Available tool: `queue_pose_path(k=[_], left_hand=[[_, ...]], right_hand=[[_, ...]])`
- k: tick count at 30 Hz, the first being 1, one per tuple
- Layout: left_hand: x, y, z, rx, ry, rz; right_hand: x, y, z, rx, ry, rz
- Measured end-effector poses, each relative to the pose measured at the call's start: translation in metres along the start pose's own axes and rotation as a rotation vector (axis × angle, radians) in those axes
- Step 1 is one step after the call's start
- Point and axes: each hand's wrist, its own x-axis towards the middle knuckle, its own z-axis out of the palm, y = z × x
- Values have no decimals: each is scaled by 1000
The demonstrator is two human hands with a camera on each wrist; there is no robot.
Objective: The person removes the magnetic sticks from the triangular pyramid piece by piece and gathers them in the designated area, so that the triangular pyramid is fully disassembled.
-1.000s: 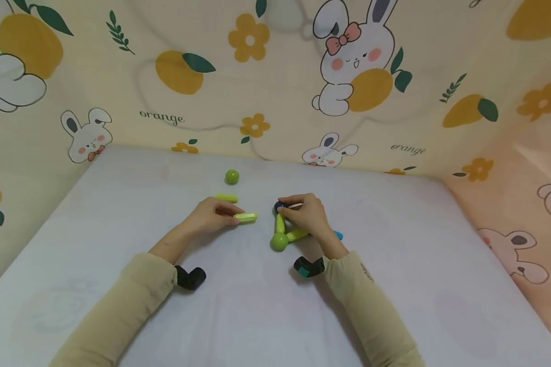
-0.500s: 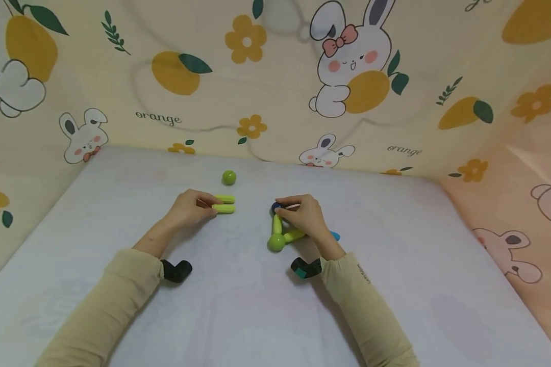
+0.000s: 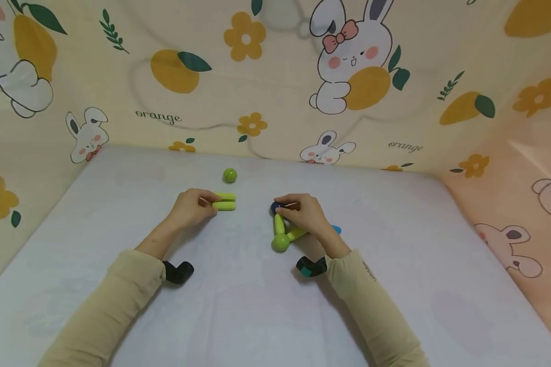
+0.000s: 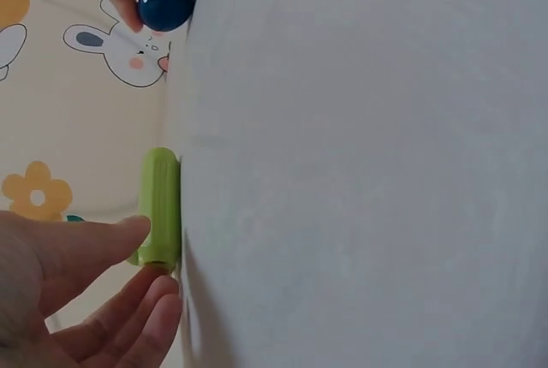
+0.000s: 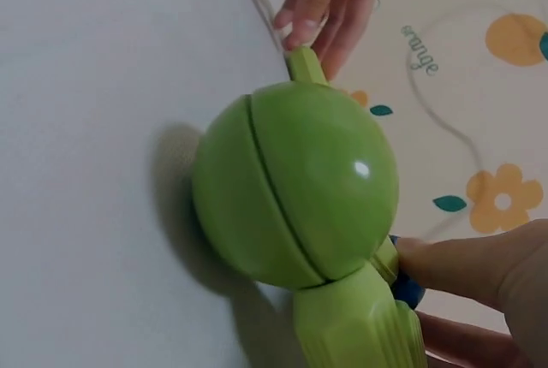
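In the head view my left hand (image 3: 189, 208) pinches the near end of a light green stick (image 3: 225, 206). Right behind it, parallel, lies another light green stick (image 3: 227, 197). My right hand (image 3: 306, 214) grips a dark blue ball (image 3: 277, 207) between thumb and forefinger. From that ball a green stick (image 3: 279, 224) runs down to a green ball (image 3: 281, 242). A second green stick (image 3: 296, 234) leaves the green ball and passes under my right hand. In the right wrist view the green ball (image 5: 300, 184) fills the middle, with a groove across it.
A loose green ball (image 3: 230, 175) lies on the white tabletop (image 3: 239, 306) behind the two sticks. A blue piece (image 3: 336, 229) shows beside my right wrist, partly hidden. A patterned curtain (image 3: 275, 86) rises behind the table and along its sides.
My left hand has moved left and slightly back, bringing its green stick alongside the other loose stick. My right hand has stayed on the dark blue ball.
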Motion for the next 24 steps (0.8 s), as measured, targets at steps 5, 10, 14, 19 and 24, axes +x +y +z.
queue_pose_path(k=[5,10,14,19,24], left_hand=[[-3,6,2,12,52,35],[-2,17,9,-22,85,98],[2,26,16,-58,68,111],[10,41,31,-62,20,127],[14,56,49,-74,-43,121]], right_hand=[[-7,2,-6,-37,-39,-51],[-18,8,-19,-78,-6,-81],[-26,15,-28,-118,-20,-79],[-34,24,-29,-162,-14,-74],[-36,28,-27,-160,6,-53]])
